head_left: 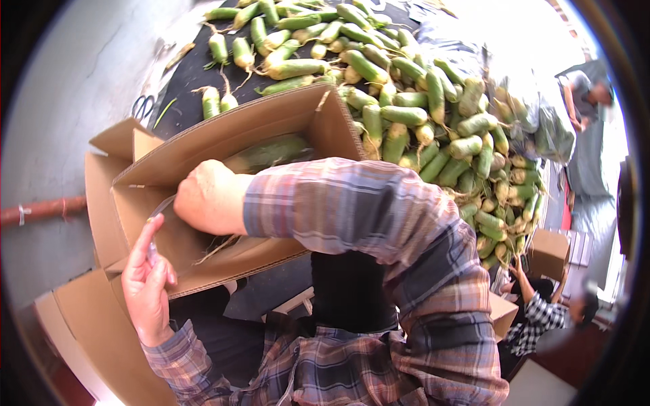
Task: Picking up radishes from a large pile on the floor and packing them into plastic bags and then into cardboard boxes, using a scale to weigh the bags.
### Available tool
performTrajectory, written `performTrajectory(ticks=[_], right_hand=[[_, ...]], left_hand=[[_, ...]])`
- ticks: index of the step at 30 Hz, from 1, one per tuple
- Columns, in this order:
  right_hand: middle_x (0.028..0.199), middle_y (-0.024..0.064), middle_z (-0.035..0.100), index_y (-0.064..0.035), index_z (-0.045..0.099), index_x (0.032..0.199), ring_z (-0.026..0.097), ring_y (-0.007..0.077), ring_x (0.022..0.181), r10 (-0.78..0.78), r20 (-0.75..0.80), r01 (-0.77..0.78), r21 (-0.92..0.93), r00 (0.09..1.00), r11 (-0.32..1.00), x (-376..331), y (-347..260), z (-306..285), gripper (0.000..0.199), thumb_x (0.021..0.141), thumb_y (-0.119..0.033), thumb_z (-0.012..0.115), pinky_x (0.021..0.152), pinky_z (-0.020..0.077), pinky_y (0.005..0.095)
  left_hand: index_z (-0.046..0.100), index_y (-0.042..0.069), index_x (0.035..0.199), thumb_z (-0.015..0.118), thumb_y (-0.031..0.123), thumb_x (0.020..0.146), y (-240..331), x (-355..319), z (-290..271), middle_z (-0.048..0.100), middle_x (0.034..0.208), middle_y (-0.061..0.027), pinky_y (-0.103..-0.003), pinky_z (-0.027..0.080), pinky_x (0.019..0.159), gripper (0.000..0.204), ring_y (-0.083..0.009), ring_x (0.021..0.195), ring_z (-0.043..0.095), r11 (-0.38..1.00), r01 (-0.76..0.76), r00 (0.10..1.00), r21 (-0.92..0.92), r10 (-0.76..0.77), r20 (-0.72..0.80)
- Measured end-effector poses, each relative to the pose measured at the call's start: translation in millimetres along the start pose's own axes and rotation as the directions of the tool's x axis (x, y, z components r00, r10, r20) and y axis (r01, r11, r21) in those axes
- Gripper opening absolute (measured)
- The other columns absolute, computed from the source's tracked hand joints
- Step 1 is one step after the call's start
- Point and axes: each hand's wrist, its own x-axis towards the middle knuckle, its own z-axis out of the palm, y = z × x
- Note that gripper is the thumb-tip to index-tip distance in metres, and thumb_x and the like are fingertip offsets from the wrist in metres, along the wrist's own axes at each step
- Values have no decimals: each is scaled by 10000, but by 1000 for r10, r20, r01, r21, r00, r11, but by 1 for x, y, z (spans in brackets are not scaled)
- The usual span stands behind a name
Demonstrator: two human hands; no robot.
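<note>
Inside the open carton [189, 152], near its edge, right hand [210, 196] curls, grip unclear; left hand [147, 291] has fingers apart.

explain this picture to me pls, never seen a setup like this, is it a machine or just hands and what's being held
There is no machine, just one person's bare hands. The single picture comes from a wide fisheye camera on that person's head, looking down, so edges bend. The right hand is curled inside an open cardboard box; its grip is hidden. The left hand is at the box's near left edge, apparently touching some clear plastic. A green radish lies in the box. Beyond, many more radishes are heaped on a dark sheet. Two other people are at right.
</note>
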Motion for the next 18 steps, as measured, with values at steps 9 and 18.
performTrajectory(ticks=[9, 18], right_hand=[[778, 101, 629, -50, 630, 909, 621, 249, 680, 698, -541, -229, 689, 470, 688, -211, 77, 14, 161, 802, -168, 655, 620, 492, 333], [837, 132, 677, -58, 678, 868, 655, 275, 806, 997, 35, -737, 675, 68, 27, -417, 80, 292, 181, 771, -210, 659, 739, 508, 367]], left_hand=[[390, 13, 1376, 484, 53, 913, -11, 6, -12, 405, 1415, -130, -154, 398, 574, 475, -14, 615, 418, 997, -81, 997, -6, 81, 8], [412, 2, 1359, 476, 49, 910, -13, 14, -5, 435, 1391, -137, -166, 416, 606, 455, -16, 619, 416, 993, -121, 993, -11, 121, -5]])
